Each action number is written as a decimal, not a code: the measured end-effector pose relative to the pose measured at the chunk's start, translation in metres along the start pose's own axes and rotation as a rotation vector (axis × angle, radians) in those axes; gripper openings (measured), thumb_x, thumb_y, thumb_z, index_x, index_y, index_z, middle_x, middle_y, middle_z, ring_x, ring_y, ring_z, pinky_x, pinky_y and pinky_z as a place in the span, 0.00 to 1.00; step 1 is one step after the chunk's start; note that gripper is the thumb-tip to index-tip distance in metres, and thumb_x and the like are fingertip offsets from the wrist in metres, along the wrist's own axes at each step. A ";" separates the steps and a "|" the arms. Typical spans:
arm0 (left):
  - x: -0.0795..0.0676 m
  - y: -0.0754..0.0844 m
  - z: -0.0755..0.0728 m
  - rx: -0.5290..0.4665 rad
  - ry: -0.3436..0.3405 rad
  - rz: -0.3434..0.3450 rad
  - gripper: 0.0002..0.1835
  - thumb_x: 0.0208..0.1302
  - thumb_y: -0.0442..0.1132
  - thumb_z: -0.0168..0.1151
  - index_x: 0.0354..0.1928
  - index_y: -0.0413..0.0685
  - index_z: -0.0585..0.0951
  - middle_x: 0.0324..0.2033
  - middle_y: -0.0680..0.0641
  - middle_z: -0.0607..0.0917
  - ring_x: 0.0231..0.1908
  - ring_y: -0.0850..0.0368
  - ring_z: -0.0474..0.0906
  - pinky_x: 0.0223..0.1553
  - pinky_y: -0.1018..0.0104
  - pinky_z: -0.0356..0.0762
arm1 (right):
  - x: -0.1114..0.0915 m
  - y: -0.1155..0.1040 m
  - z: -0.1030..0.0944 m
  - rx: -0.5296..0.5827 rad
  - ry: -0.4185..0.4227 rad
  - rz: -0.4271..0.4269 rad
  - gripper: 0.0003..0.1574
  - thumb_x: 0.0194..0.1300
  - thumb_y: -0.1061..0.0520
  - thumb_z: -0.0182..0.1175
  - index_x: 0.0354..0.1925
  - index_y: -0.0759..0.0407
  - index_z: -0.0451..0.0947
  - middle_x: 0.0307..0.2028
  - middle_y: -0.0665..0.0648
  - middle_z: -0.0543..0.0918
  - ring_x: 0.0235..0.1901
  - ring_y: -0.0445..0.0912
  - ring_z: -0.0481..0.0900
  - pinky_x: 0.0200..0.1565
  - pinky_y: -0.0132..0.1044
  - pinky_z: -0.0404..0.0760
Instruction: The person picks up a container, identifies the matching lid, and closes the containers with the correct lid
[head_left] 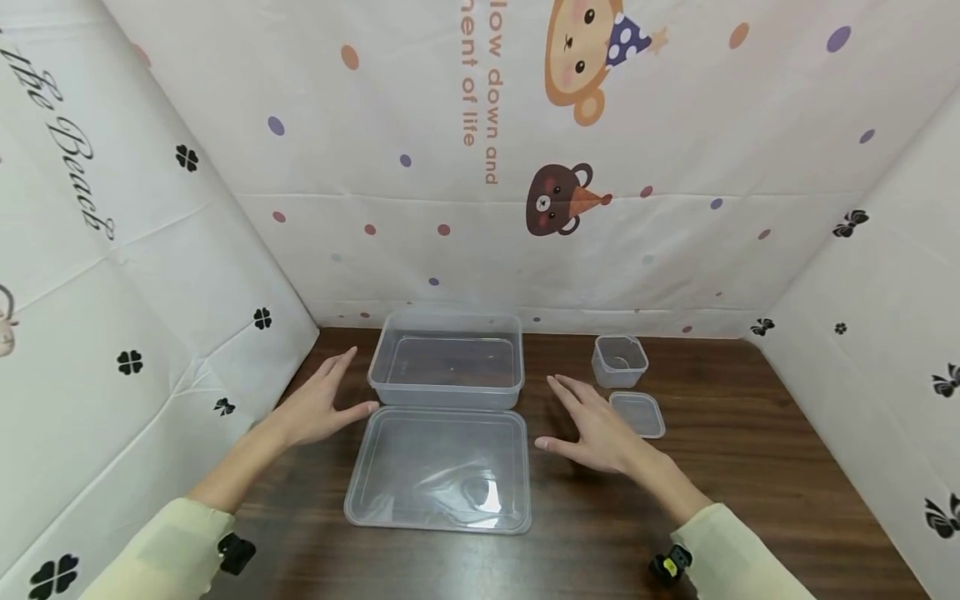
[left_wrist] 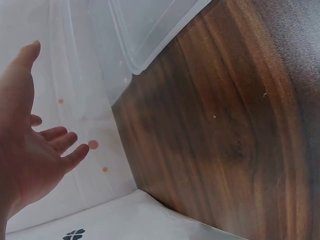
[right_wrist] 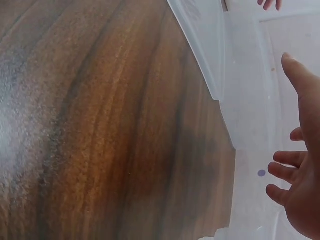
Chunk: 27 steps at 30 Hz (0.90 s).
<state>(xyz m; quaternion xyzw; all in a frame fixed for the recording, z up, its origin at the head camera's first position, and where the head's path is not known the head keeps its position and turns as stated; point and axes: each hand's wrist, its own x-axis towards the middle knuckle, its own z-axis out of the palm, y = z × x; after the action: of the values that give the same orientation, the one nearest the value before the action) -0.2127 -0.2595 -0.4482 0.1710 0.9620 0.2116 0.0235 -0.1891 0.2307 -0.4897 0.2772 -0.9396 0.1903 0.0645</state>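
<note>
Well apart, both hands (head_left: 313, 410) (head_left: 598, 433), thumbs inward

Clear box (head_left: 448, 397) stands open; lid (head_left: 438, 468) lies before it.

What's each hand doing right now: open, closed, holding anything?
Left hand: open, holding nothing, left of the big box.
Right hand: open, holding nothing, near the small lid.

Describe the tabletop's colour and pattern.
The tabletop is brown with darker wood-grain streaks, seen best in the left wrist view.
</note>
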 end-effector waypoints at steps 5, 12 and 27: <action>-0.001 -0.004 0.010 -0.046 -0.020 -0.001 0.57 0.71 0.70 0.61 0.86 0.43 0.48 0.78 0.26 0.57 0.70 0.24 0.66 0.64 0.27 0.70 | -0.002 -0.002 0.004 0.007 -0.010 0.007 0.68 0.65 0.21 0.64 0.84 0.58 0.54 0.78 0.64 0.64 0.75 0.62 0.64 0.68 0.66 0.71; -0.007 -0.009 0.024 -0.065 -0.047 -0.022 0.56 0.72 0.68 0.62 0.85 0.41 0.50 0.77 0.25 0.58 0.71 0.24 0.66 0.65 0.27 0.69 | -0.003 -0.003 0.013 0.010 -0.014 0.010 0.68 0.65 0.21 0.64 0.81 0.65 0.59 0.77 0.67 0.66 0.75 0.62 0.66 0.70 0.62 0.70; -0.018 -0.010 0.042 -0.061 -0.100 -0.070 0.57 0.71 0.70 0.61 0.81 0.30 0.55 0.75 0.21 0.59 0.74 0.22 0.57 0.68 0.26 0.64 | -0.007 -0.008 0.027 0.013 -0.050 -0.006 0.68 0.64 0.20 0.65 0.80 0.66 0.62 0.76 0.67 0.66 0.74 0.62 0.66 0.70 0.60 0.71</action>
<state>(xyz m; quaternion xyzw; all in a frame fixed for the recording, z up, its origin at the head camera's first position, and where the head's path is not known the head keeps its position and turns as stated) -0.1946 -0.2577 -0.4909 0.1468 0.9582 0.2309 0.0842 -0.1797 0.2175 -0.5131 0.2849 -0.9388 0.1893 0.0398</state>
